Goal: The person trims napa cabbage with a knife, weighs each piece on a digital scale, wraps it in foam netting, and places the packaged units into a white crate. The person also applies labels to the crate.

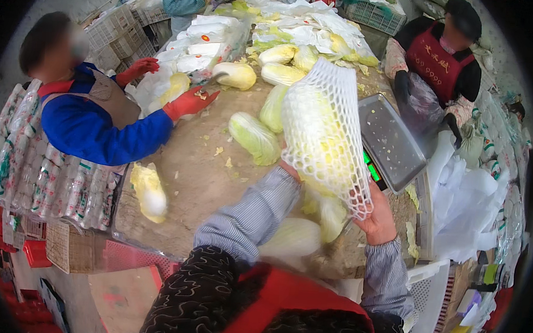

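Note:
A napa cabbage (pixel 311 123) is raised above the table inside a white foam net sleeve (pixel 334 88). My left hand (pixel 291 167) grips the cabbage from its left underside, its fingers mostly hidden behind it. The net's lower right edge is pinched in my right hand (pixel 377 213), near the scale's green display. Below the raised cabbage lie a pale cabbage (pixel 334 217) and another cabbage (pixel 292 235), which looks blurred. Just left of the net, a green-white cabbage (pixel 255 138) rests on the tabletop.
A scale's metal tray (pixel 390 141) stands at right, beside white sheets (pixel 463 199). At left, a co-worker's red-gloved hand (pixel 190 103) holds a knife near a cabbage (pixel 235 76). Wrapped cabbages (pixel 208 32) pile up behind. Another person's dark glove (pixel 402 85) holds plastic film. A cabbage (pixel 149 192) lies front left.

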A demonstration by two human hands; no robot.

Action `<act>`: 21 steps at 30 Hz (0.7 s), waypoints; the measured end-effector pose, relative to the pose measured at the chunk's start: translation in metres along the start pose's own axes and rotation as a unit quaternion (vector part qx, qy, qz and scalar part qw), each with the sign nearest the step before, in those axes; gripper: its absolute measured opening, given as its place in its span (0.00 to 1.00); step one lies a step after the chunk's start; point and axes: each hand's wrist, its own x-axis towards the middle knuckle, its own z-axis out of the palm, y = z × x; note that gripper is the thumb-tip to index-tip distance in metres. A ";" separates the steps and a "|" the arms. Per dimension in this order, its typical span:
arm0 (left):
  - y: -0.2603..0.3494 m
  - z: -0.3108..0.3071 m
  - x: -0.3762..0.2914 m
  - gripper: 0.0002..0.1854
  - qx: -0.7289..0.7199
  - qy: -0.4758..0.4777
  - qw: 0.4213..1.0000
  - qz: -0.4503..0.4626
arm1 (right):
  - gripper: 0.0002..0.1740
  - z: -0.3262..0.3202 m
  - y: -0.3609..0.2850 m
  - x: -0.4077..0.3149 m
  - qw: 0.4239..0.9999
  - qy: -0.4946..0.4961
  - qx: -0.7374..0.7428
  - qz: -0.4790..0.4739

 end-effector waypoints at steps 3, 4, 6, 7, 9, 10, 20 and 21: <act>0.025 0.027 -0.028 0.27 0.023 0.005 1.000 0.010 | 0.29 0.030 0.008 -0.020 0.992 0.057 -0.084 -0.071; 0.031 0.035 -0.037 0.27 0.030 0.005 0.999 0.012 | 0.31 0.038 0.011 -0.030 0.994 0.051 -0.045 -0.090; 0.039 0.051 -0.051 0.28 0.050 0.001 0.999 0.015 | 0.34 0.045 0.019 -0.050 0.994 -0.027 0.089 -0.056; 0.041 0.059 -0.057 0.28 0.080 -0.012 0.996 0.025 | 0.34 0.045 0.025 -0.059 0.990 -0.078 0.086 -0.083; 0.044 0.074 -0.065 0.28 0.200 -0.058 0.976 0.063 | 0.34 0.040 0.043 -0.074 0.983 -0.094 0.101 -0.122; 0.046 0.077 -0.070 0.28 0.191 -0.083 0.976 0.060 | 0.34 0.036 0.054 -0.083 0.978 -0.098 0.092 -0.157; -0.005 0.048 -0.171 0.29 0.026 -0.267 0.891 -0.365 | 0.32 0.067 0.117 -0.194 0.892 -0.065 0.257 -0.367; -0.009 0.048 -0.170 0.30 0.114 -0.278 0.870 -0.391 | 0.32 0.075 0.112 -0.201 0.887 -0.068 0.251 -0.382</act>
